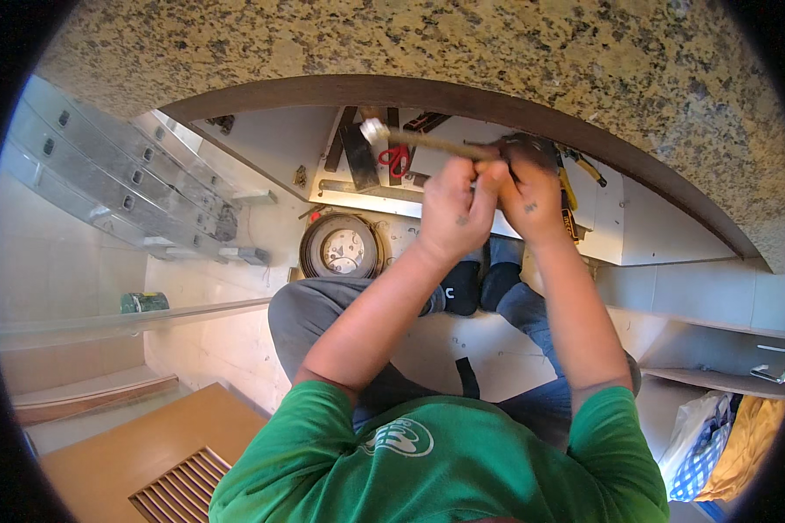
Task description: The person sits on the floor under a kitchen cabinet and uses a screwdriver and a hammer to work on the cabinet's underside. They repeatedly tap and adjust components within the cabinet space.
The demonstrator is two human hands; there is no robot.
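My left hand [460, 205] is closed, its thumb and fingers pinched beside my right hand [532, 193]. A thin brownish rod [436, 144] with a shiny whitish end sticks out leftward from where the two hands meet. My right hand is curled too, and a dark object [532, 148] shows at its fingers, its kind hard to make out. Below the rod, red-handled scissors [397, 160] lie in the open cabinet among dark flat strips [358, 157]. Yellow-and-black tools [584, 166] lie to the right of my right hand.
A speckled granite countertop [410, 39] overhangs the cabinet. On the floor before it sits a coil of brown band [305, 248]. An aluminium ladder [105, 174] stands left, near a green can [144, 302]. A slatted wooden door [157, 444] lies lower left; bags [702, 444] hang lower right.
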